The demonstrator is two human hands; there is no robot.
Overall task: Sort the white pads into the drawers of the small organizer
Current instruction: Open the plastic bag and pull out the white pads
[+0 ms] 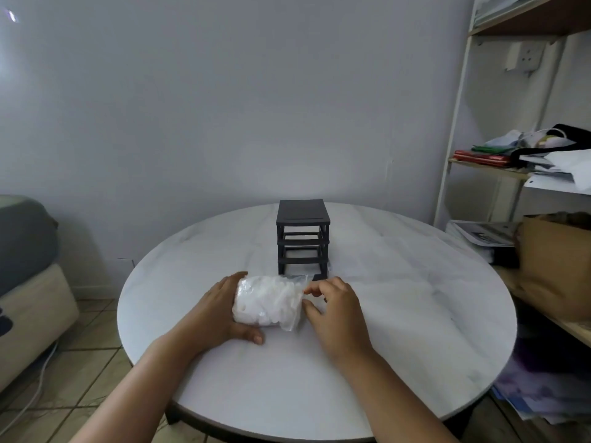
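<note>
With the curled fingertips (pixel 311 290) of the right hand (pixel 335 311), pinching the clear right edge of the bag of white pads (pixel 268 300), seemingly at its mouth, though blurred there. Gripping the bag's other end in the left hand (pixel 211 311), thumb along the near side. Resting on the round white table (pixel 415 314), just before the black organizer (pixel 303 238).

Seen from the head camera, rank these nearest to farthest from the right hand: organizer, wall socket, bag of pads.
1. Bag of pads, touching the right hand.
2. Organizer, just behind the bag.
3. Wall socket, high up, far right.
</note>
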